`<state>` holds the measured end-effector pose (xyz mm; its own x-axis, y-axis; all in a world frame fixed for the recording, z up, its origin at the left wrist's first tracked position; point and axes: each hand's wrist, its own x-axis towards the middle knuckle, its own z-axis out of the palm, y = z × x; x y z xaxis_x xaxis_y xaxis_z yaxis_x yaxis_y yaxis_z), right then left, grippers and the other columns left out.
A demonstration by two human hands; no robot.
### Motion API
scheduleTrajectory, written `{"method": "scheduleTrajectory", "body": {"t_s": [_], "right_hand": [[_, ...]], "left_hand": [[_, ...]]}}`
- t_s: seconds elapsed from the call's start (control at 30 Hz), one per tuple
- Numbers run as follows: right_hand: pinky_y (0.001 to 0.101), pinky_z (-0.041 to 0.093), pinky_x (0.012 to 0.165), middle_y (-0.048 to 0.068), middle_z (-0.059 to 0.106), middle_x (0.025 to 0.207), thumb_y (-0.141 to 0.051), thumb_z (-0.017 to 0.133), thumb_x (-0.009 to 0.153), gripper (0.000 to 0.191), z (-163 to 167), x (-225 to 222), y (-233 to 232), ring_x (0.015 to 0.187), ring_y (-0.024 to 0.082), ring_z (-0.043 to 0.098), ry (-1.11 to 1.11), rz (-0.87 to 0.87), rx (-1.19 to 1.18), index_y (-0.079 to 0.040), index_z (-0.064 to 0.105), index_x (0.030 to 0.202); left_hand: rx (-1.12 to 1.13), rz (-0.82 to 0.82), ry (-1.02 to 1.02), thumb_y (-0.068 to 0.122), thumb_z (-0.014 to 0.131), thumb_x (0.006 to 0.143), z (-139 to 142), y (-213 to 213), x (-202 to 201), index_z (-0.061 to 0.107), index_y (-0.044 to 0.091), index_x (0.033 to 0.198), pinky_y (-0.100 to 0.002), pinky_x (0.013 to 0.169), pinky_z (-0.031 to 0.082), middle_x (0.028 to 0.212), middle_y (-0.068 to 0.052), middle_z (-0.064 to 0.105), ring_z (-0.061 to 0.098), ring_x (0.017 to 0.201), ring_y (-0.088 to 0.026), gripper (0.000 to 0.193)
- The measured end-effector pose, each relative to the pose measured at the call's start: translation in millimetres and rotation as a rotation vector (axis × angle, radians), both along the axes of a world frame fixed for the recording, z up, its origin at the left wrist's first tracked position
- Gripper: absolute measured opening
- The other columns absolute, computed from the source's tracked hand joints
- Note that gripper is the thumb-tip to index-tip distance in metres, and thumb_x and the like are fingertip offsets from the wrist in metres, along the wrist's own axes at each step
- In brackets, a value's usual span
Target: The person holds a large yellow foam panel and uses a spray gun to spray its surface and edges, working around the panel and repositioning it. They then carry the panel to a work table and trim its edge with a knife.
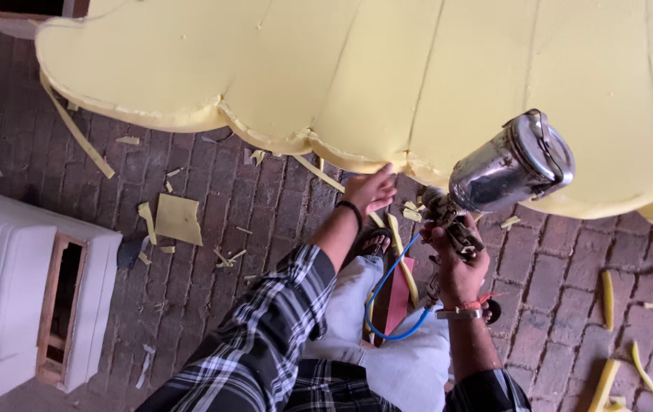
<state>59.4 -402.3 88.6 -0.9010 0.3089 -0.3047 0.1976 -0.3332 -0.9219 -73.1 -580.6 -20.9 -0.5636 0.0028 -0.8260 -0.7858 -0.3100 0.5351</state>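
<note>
A large yellow foam panel (387, 69) with a scalloped edge and stitched channels fills the top of the view. My left hand (370, 189) reaches up and touches its lower edge with the fingers apart. My right hand (457, 263) grips a metal spray gun (494, 179) with a shiny steel cup, held just under the foam edge. A blue hose (391, 294) loops down from the gun past my legs.
Yellow foam scraps (178, 219) and strips (607, 299) lie scattered over the brick floor (212, 275). A white upholstered furniture frame (14, 282) with an open wooden slot stands at the left. Another frame part (33, 11) sits at the top left.
</note>
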Motion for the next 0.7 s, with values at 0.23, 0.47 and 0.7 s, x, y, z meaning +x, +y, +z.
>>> {"method": "scheduleTrajectory", "body": {"t_s": [0.23, 0.47, 0.7], "right_hand": [[0.0329, 0.059, 0.092, 0.012, 0.073, 0.116, -0.005, 0.069, 0.098, 0.052, -2.4, -15.4, -21.4, 0.098, 0.019, 0.072, 0.009, 0.087, -0.035, 0.005, 0.054, 0.146], [0.0319, 0.058, 0.091, 0.011, 0.073, 0.116, -0.002, 0.068, 0.094, 0.056, -11.5, -37.1, -59.3, 0.100, 0.017, 0.072, -0.031, 0.156, -0.039, 0.004, 0.051, 0.147], [0.0313, 0.057, 0.090, 0.012, 0.074, 0.114, 0.001, 0.068, 0.093, 0.056, -4.1, -45.4, -78.6, 0.098, 0.017, 0.072, -0.094, 0.194, 0.020, 0.005, 0.052, 0.146]], "left_hand": [[-0.294, 0.342, 0.155, 0.064, 0.076, 0.086, 12.2, -111.0, -42.4, 0.060, 0.001, 0.100, -0.031, 0.054, 0.058, 0.078, -0.005, 0.059, 0.062, 0.061, -0.013, 0.066], [-0.229, 0.302, -0.068, 0.055, 0.079, 0.074, 14.8, -130.5, -67.9, 0.062, 0.012, 0.110, -0.033, 0.056, 0.061, 0.082, -0.006, 0.066, 0.068, 0.065, -0.019, 0.059], [-0.178, 0.239, 0.083, 0.037, 0.082, 0.085, -7.1, -144.1, -53.2, 0.074, 0.003, 0.102, -0.029, 0.062, 0.067, 0.088, -0.010, 0.076, 0.075, 0.072, -0.016, 0.038]]}}
